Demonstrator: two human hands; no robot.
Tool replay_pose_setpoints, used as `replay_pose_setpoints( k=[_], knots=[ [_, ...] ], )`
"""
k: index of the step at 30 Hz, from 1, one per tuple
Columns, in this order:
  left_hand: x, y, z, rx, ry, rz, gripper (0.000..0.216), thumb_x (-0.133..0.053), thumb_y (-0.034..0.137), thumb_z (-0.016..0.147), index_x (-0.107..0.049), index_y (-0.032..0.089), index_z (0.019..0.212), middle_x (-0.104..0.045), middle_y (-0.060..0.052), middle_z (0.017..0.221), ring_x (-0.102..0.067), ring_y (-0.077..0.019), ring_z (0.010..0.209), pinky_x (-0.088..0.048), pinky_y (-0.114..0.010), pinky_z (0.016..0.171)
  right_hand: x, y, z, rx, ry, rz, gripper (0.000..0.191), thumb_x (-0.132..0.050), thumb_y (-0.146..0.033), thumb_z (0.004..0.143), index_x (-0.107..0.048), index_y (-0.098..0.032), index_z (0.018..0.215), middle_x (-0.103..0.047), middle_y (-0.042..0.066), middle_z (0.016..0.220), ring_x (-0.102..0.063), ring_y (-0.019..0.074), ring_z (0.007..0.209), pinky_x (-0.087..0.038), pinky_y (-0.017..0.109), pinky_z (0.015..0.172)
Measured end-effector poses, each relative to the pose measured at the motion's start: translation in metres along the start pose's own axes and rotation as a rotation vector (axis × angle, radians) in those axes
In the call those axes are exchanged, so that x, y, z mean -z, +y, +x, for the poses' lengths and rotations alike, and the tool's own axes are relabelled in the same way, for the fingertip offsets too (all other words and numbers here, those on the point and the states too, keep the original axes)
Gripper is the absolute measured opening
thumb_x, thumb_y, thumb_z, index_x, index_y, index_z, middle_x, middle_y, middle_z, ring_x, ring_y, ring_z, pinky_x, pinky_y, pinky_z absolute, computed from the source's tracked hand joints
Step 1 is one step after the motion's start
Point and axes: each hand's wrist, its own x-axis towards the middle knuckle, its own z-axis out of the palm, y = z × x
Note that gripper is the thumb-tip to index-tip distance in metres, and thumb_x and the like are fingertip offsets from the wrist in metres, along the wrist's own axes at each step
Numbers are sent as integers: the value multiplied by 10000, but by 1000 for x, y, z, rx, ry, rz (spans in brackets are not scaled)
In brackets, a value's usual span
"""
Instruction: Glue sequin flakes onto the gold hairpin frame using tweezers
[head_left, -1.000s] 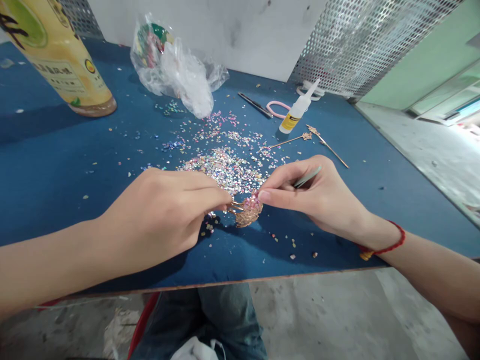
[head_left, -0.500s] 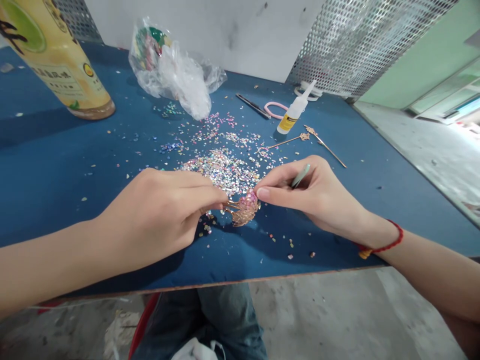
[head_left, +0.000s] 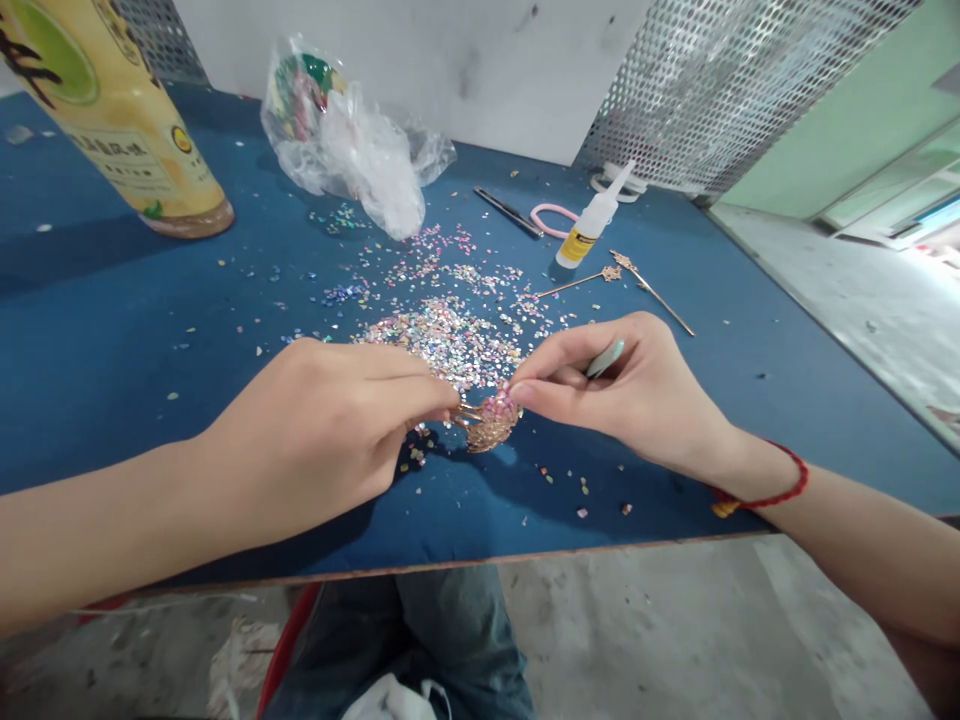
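My left hand (head_left: 322, 420) is closed, pinching the prongs of a gold hairpin (head_left: 491, 432) with a fan-shaped head. Pink shiny chips (head_left: 498, 402) cover the upper part of that head; the lower part shows bare gold. My right hand (head_left: 607, 385) is closed too, its thumb and forefinger pressed together at the head's upper right edge. A thin tool with a pale green end (head_left: 606, 358) sticks out of this hand; its other end is hidden by the fingers. Just behind the hairpin lies a spread of glittering chips (head_left: 450, 340).
A glue bottle (head_left: 589, 232) stands behind my right hand, near two gold hair sticks (head_left: 656, 295), a black pen (head_left: 508, 212) and a pink ring (head_left: 553, 218). A crumpled plastic bag (head_left: 360, 150) and a yellow drink bottle (head_left: 135, 130) stand at the back left of the blue table (head_left: 90, 380).
The view has shifted very slightly. Both hands keep their grip at the hairpin, and my right fingertips have moved slightly down and left along its edge.
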Motion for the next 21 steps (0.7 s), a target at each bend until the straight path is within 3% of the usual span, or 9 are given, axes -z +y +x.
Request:
replay_pose_setpoints(
  k=[8,16,21],
  knots=[
    [0,0,0,8,-9,23,363,-398,18,865,-704,208,907,-745,17,806,-674,-133,713,-415,-232,560,-3,-3,-2,39,55,-113,179,-758,-299,758,-696,-168,654,-374,-67,473,-275,52,455,-212,245,418],
    [1,0,2,-5,-6,7,356,-390,16,886,-700,191,909,-747,19,808,-683,-128,713,-442,-229,588,1,0,-2,-33,9,25,202,-708,-313,809,-736,-155,687,-384,-53,497,-249,49,463,-183,243,408],
    [-1,1,2,-4,-18,16,362,-384,17,892,-702,191,897,-744,15,811,-673,-132,706,-431,-242,585,0,-4,-1,-66,13,-10,158,-740,-293,767,-741,-145,711,-328,-73,455,-238,51,457,-178,244,414]
  ],
)
